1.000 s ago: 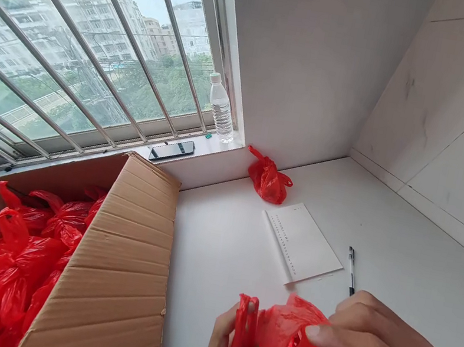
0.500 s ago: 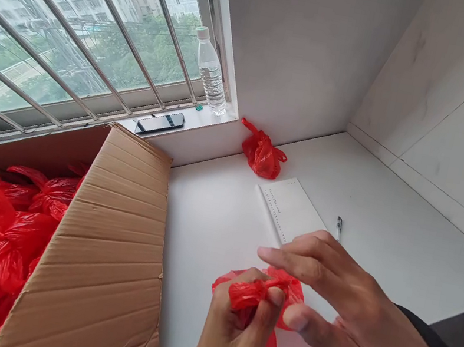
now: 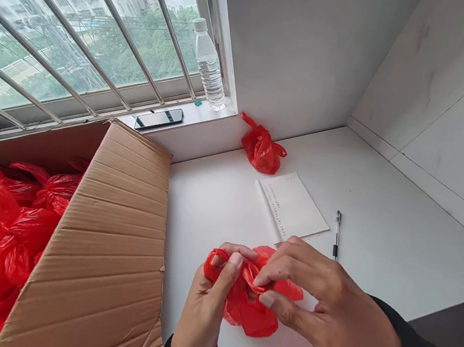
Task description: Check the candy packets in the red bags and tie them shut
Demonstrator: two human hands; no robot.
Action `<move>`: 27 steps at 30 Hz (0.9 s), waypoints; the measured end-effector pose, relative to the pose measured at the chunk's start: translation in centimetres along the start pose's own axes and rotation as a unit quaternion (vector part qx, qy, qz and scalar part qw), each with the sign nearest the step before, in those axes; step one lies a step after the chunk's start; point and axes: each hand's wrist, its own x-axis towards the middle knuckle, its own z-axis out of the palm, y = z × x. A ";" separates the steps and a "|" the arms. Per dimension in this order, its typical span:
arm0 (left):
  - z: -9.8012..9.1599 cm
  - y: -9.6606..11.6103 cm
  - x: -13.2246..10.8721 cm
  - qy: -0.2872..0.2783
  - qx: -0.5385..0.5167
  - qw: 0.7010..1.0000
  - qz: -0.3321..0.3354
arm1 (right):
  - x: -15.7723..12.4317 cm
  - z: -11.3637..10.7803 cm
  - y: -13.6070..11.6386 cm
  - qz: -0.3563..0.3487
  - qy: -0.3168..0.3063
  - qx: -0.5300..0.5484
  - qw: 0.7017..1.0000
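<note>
A red plastic bag [image 3: 258,317] is between my two hands, just above the white tabletop near its front edge. My left hand [image 3: 204,306] grips one part of the bag, its thumb pressed over a loop of the film. With thumb and fingers, my right hand [image 3: 311,298] pinches a gathered fold of the same bag. What the bag holds, if anything, cannot be made out. Beyond the hands lies an open notebook [image 3: 304,207] with writing on its page. To its right is a pen [image 3: 336,235].
An open cardboard box [image 3: 111,248] on the left holds several tied red bags [image 3: 18,237]. Another tied red bag [image 3: 263,150] sits against the back wall. The window sill carries a water bottle [image 3: 210,71] and a phone [image 3: 159,119]. Metal bars cross the window.
My right hand has come in from the right and closed on the bag. My left hand has shifted slightly left, and the bag's bunched part is now spread between both hands.
</note>
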 end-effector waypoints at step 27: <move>-3.6 -3.7 0.9 0.063 0.380 0.852 0.355 | 1.2 2.3 4.0 0.212 -0.139 0.147 0.956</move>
